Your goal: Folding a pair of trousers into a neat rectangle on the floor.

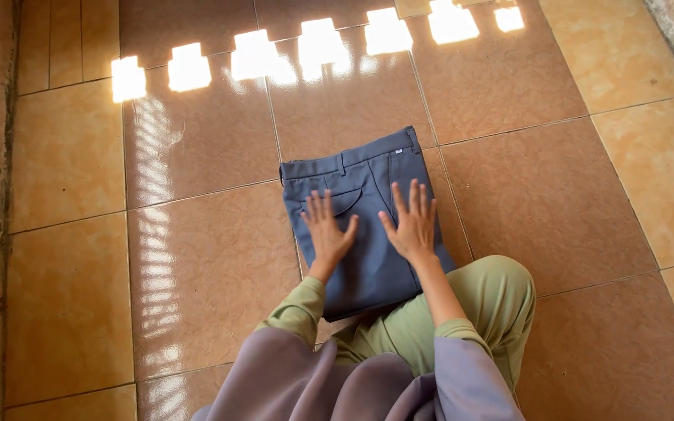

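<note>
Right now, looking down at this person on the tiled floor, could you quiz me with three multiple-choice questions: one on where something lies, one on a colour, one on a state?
1. Where do the folded trousers lie?
A. On the tiled floor, in front of the person's knee
B. On a chair
C. In a basket

2. What colour are the trousers?
A. Bright red
B. Blue-grey
C. White

3. How are the person's hands placed?
A. Both clenched in fists
B. Both flat, fingers spread, on the trousers
C. Both raised in the air

Answers:
1. A: the trousers rest directly on the glossy brown tiles, just ahead of the green-clad knee.
2. B: the cloth is a dull blue-grey all over.
3. B: the left hand and the right hand both lie palm down on the cloth, fingers apart.
</note>
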